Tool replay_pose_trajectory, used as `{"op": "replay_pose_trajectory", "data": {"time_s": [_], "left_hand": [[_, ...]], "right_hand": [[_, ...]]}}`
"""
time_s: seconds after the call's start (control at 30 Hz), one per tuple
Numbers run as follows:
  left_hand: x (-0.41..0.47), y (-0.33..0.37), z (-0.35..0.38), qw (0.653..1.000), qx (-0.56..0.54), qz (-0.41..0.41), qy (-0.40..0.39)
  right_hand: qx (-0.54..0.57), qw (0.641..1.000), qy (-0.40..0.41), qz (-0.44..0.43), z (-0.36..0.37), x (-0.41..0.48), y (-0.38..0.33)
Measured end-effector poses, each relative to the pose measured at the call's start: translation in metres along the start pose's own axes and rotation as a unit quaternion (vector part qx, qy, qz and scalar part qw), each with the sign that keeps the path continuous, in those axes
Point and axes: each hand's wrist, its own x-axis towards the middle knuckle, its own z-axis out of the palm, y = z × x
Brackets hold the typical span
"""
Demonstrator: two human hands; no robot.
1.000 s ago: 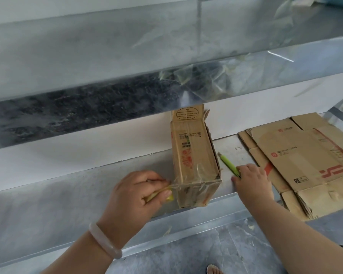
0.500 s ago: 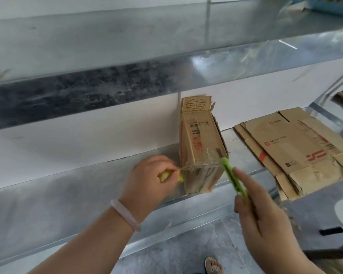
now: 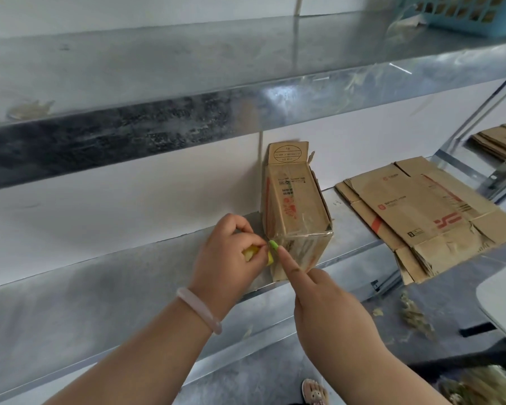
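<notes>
1. Cardboard box (image 3: 295, 206) is stood on the metal shelf (image 3: 100, 276) with its far end against the white wall, so that its taped near edge is turned toward the hands.
2. The left hand (image 3: 228, 258) is placed at the box's near left corner. Its grip is closed, pinching a small yellow piece (image 3: 250, 252) that cannot be identified.
3. The green tool (image 3: 273, 244) is enclosed by the right hand (image 3: 330, 314), with the forefinger laid straight along it, probably to guide the tip.
4. The tip is set at that same corner, just beside the left fingers. The box lies just beyond both grips, mostly to their right.
5. Flattened cartons (image 3: 421, 211) are stacked farther right, apart from the box.
</notes>
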Motion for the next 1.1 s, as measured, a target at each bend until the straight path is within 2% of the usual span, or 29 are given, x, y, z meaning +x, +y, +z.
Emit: {"op": "replay_pose_trajectory", "data": {"time_s": [0.33,0.47,0.57,0.67,0.73,0.77,0.8,0.83,0.87,0.93,1.0,1.1], "left_hand": [[0.004,-0.002,0.003,0.999,0.023,-0.046,0.009],[0.011,-0.009,0.000,0.995,0.011,-0.078,0.059],[0.013,-0.018,0.002,0.995,0.027,-0.081,0.053],[0.012,-0.031,0.007,0.995,0.064,-0.069,0.029],[0.009,-0.042,0.010,0.993,0.107,-0.044,0.030],[0.009,-0.048,0.012,0.990,0.134,-0.034,0.032],[0.009,-0.056,0.014,0.986,0.162,-0.030,0.033],[0.010,-0.062,0.016,0.982,0.186,-0.030,0.032],[0.010,-0.069,0.019,0.977,0.209,-0.030,0.031],[0.009,-0.082,0.025,0.968,0.248,-0.030,0.026],[0.001,-0.091,0.033,0.962,0.271,-0.037,0.022],[-0.012,-0.096,0.045,0.961,0.274,-0.039,0.011]], "right_hand": [[0.002,1.000,0.000,-0.006,0.010,0.015,0.007],[0.018,1.000,-0.005,-0.003,0.012,0.014,0.020],[0.036,0.997,0.019,-0.059,0.015,0.014,0.029],[0.088,0.969,0.151,-0.176,0.016,0.017,0.047],[0.196,0.910,0.289,-0.223,0.017,0.015,0.069],[0.237,0.885,0.336,-0.218,0.016,0.014,0.080],[0.262,0.877,0.360,-0.179,0.012,0.016,0.092],[0.276,0.885,0.356,-0.116,0.008,0.022,0.102],[0.268,0.908,0.318,-0.050,0.007,0.032,0.114],[0.185,0.965,0.176,0.057,0.014,0.061,0.140],[0.108,0.988,0.053,0.102,0.026,0.094,0.158],[0.060,0.994,-0.029,0.088,0.045,0.135,0.172]]}}
